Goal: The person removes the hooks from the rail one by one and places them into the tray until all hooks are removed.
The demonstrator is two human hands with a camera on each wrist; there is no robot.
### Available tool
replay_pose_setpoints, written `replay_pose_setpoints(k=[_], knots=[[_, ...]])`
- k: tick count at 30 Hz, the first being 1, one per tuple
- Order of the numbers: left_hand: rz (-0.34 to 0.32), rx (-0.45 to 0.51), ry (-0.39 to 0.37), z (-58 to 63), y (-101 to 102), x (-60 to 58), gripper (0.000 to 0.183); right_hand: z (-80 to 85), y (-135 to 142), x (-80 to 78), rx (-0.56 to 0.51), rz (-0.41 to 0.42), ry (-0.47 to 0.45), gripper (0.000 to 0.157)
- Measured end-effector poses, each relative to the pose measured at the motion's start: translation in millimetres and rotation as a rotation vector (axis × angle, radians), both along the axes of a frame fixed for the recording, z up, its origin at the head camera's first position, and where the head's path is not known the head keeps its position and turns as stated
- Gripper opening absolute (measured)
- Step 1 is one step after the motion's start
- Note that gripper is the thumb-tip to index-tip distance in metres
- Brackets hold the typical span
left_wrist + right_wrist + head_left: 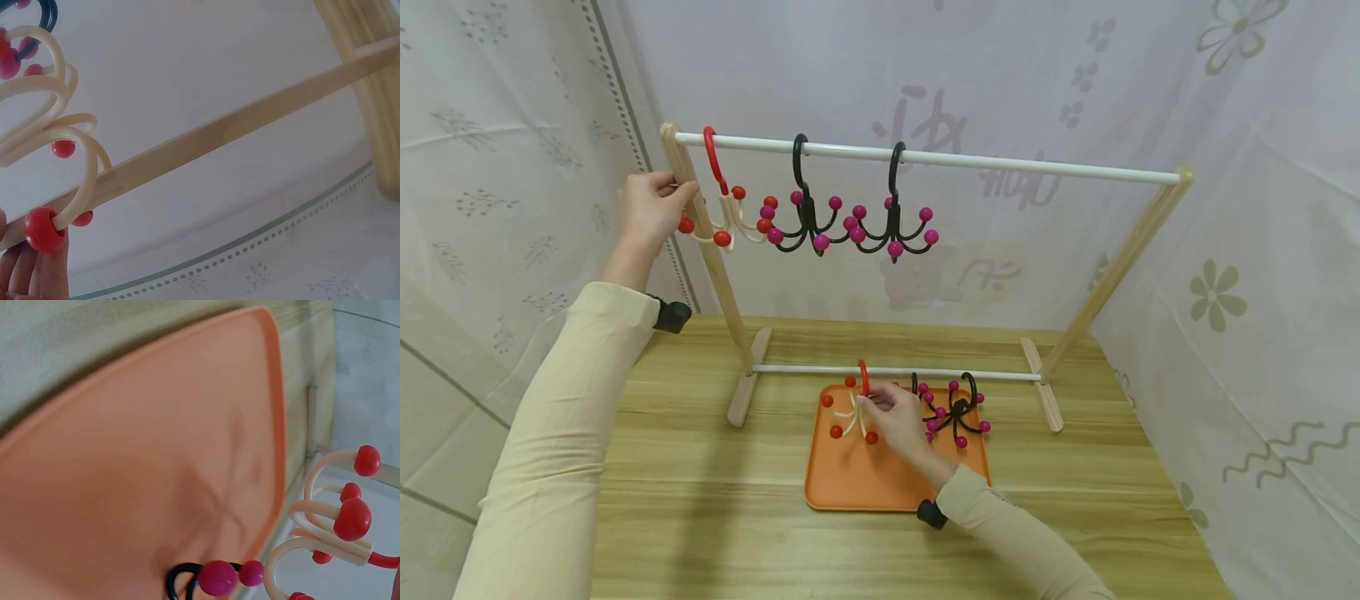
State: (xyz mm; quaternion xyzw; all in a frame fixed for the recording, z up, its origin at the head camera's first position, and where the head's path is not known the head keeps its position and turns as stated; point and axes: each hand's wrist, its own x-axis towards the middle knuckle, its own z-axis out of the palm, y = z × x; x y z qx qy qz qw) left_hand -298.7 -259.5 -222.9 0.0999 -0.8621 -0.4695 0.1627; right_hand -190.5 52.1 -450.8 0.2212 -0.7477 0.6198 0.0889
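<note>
Pale printed cloth (pixel 1037 92) fills the back and sides of the head view, above a wood-grain table (pixel 700 500) that spans the lower part. On the table stands a wooden rack with a left post (pixel 721 275), a right post (pixel 1112 275), a white rail (pixel 1000 162) across the top and a white bar (pixel 808 368) low down. Three hangers hang from the rail's left half: a cream hanger (pixel 712 158) with a red hook and red balls nearest the left post, then a black hanger (pixel 807 215) and another black hanger (pixel 893 221), both with magenta balls. At the upper left, the left hand (pixel 651 208) is closed about the upper part of the left post, thumb on the near side, just beside the cream hanger's balls. An orange tray (pixel 861 493) lies at lower centre, in front of the bar. Over its upper left part the right hand (pixel 898 421) has a second cream hanger (pixel 344 545), also with red hook and balls, pinched by the hook between thumb and fingers. This hanger is upright, balls spread below the grip, and appears to be clear of the tray, its shadow falling there. Black hangers (pixel 960 408) lie at the tray's upper right; the right hand partly covers them, so their exact number is hard to tell.
</note>
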Motion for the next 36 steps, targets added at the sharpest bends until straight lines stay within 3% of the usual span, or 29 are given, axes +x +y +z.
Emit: replay_pose_setpoints(k=[7, 18, 32, 36], knots=[[-0.002, 0.003, 0.004, 1.0, 1, 2.0, 0.048, -21.3, -6, -5.5, 0.006, -0.052, 0.030, 0.011], [-0.001, 0.008, -0.001, 1.1, 1, 1.4, 0.049, -24.2, -11, -1.3, 0.024, -0.034, -0.011, 0.013], [0.004, 0.010, -0.016, 0.9, 0, 2.4, 0.049, -39.3, -15, -4.8, 0.059, -0.053, 0.044, 0.012], [0.003, 0.009, -0.012, 1.4, 0, 1.9, 0.049, -56.3, -16, -14.8, 0.063, -0.054, 0.041, 0.012]])
